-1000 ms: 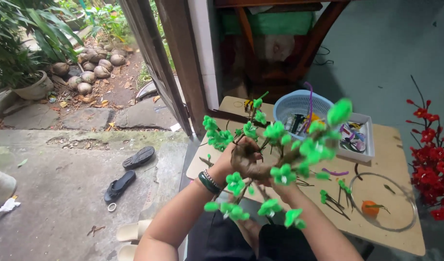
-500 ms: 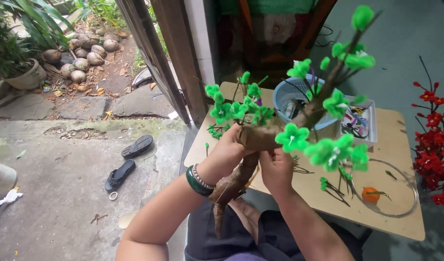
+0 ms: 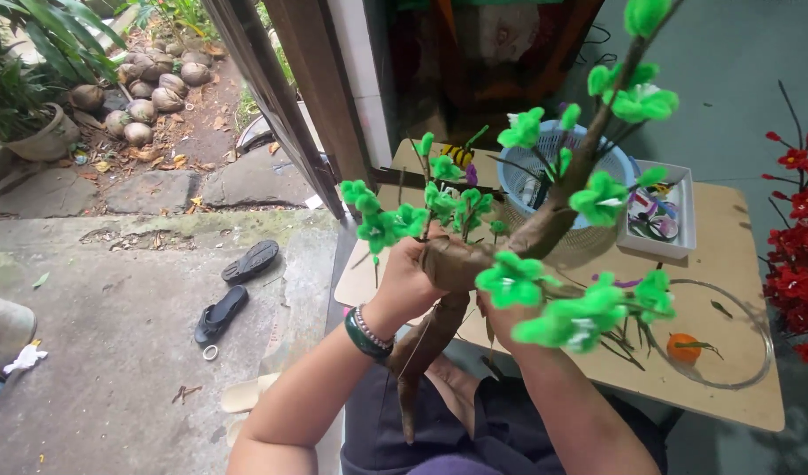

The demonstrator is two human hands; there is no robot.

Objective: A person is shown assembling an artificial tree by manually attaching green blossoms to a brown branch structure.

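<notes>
While both hands close their grip, left hand (image 3: pixel 408 281) clasps the trunk (image 3: pixel 457 264).

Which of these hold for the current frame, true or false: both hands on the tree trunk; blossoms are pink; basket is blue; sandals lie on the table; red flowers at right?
1. Both hands grip the tree trunk. True: left hand and right hand hold the brown trunk.
2. The blossoms are pink. False: the blossoms are green.
3. The basket is blue. True: the basket on the table is light blue.
4. Sandals lie on the table. False: the sandals lie on the concrete floor.
5. Red flowers stand at right. True: red flowers.
</notes>
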